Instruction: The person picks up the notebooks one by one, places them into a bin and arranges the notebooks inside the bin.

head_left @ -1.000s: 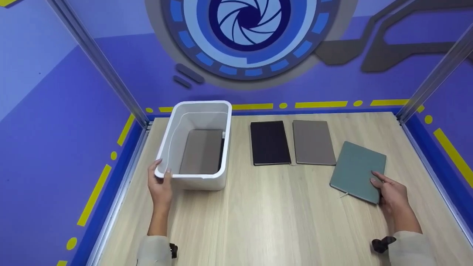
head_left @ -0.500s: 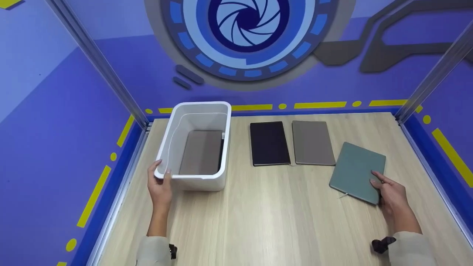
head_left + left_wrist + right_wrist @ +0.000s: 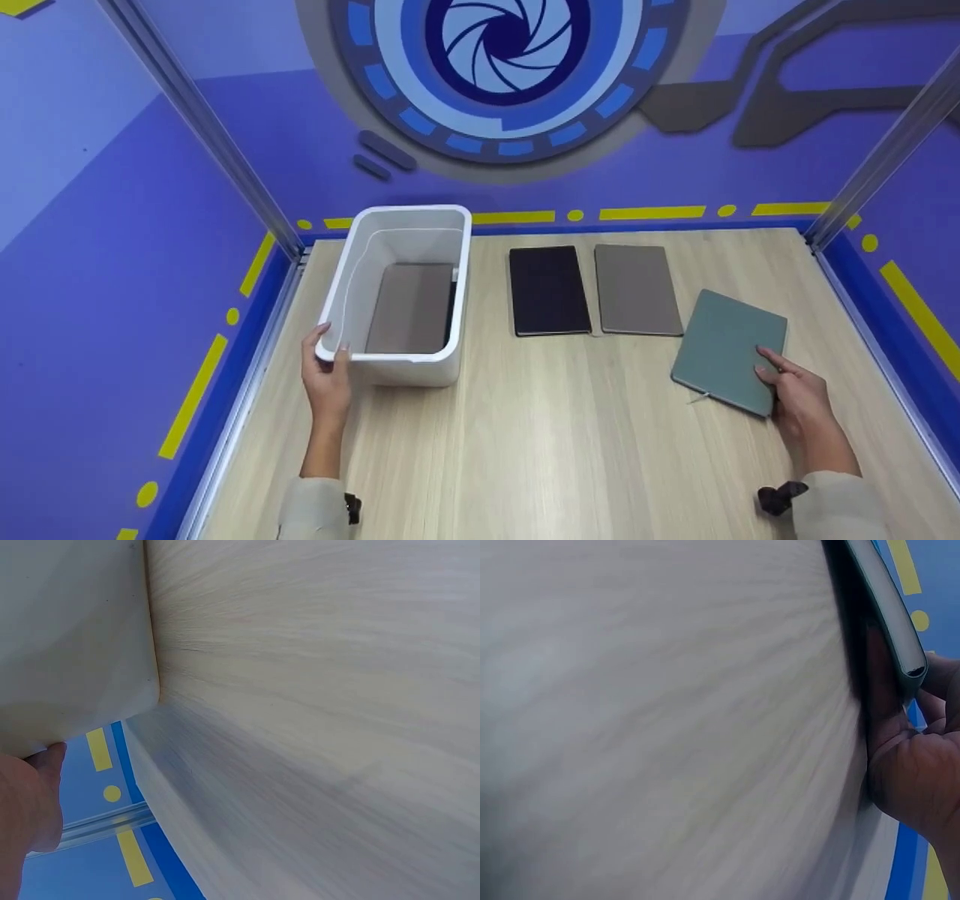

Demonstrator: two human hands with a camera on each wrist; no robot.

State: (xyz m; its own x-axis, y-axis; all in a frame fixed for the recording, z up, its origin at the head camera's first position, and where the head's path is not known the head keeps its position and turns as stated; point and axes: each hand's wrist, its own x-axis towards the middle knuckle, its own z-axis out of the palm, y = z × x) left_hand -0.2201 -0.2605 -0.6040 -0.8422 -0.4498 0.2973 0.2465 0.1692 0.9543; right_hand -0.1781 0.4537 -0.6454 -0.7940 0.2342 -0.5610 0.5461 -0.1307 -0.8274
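My left hand [image 3: 327,379] grips the near left corner of a white plastic bin [image 3: 405,370], its fingers over the rim. In the left wrist view the bin's outer wall [image 3: 75,637] fills the upper left. Inside the bin lies a taupe notebook [image 3: 411,307], with a dark edge showing along its right side. On the right, my right hand [image 3: 802,394] pinches the lower right edge of a green notebook [image 3: 727,352] that sits at an angle, a ribbon poking out below. From the right wrist view, fingers lie both under and over the notebook's page edge [image 3: 889,611].
A black notebook [image 3: 550,290] and another taupe notebook [image 3: 637,289] lie side by side at the back of the wooden table [image 3: 555,442]. The green notebook's left corner comes close to the taupe one. A printed wall [image 3: 525,187] closes off the back.
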